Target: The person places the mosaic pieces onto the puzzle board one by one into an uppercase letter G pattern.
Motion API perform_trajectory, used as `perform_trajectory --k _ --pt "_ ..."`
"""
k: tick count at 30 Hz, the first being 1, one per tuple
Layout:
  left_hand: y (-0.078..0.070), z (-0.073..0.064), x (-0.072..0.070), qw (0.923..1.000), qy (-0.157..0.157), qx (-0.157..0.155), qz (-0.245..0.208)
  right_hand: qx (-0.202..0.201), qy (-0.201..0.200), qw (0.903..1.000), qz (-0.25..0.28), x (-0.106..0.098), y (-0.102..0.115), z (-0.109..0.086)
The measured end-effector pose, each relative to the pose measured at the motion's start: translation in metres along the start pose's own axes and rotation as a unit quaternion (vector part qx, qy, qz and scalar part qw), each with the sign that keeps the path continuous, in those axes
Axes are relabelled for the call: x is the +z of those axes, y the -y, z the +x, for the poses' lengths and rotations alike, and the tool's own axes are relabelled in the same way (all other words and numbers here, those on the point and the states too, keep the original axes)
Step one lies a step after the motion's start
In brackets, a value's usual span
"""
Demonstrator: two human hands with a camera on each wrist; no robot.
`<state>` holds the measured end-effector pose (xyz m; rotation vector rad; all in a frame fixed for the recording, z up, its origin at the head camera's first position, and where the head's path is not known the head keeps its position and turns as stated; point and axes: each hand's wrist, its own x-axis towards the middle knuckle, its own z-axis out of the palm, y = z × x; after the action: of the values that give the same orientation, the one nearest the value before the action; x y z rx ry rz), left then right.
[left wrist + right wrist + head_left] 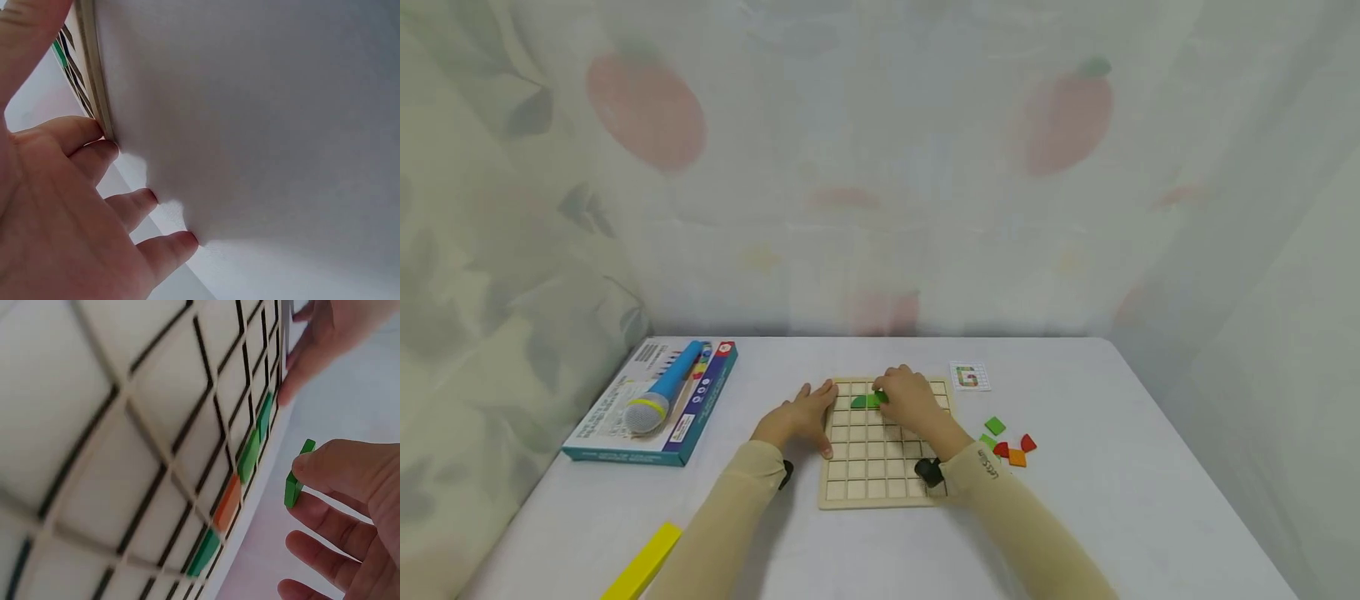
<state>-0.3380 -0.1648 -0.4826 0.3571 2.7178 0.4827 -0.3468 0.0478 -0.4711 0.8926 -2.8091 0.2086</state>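
Note:
A wooden grid board [857, 492] lies on the table. My left hand [801, 419] rests against its left side with fingers spread; in the left wrist view a fingertip [94, 128] touches the board's edge. Over the upper rows, my right hand [913, 404] pinches a green tile [292, 487] between thumb and index finger, the other fingers loosely bent. One row of the board holds a dark green rounded tile [265, 415], a light green tile [250, 455], an orange tile [227, 503] and another dark green tile [205, 552]. The right hand hides part of this row in the head view.
Right of the board lie loose tiles, among them a green square [995, 426], a red piece [1028, 442] and an orange square [1017, 457]. A pattern card [970, 377] sits behind them. At left are a box [625, 455] with a toy microphone [662, 392] and a yellow block [643, 562].

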Motion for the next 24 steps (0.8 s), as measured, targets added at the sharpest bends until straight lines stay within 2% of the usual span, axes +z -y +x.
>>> perform_trajectory --k 10,24 --pt "0.000 0.004 0.000 1.0000 0.000 -0.001 0.008 -0.019 0.039 0.9986 -0.031 0.020 0.029 0.009" --pt "0.002 0.005 0.002 1.0000 0.002 -0.006 0.008 -0.015 0.043 0.9980 -0.043 0.024 0.036 0.008"
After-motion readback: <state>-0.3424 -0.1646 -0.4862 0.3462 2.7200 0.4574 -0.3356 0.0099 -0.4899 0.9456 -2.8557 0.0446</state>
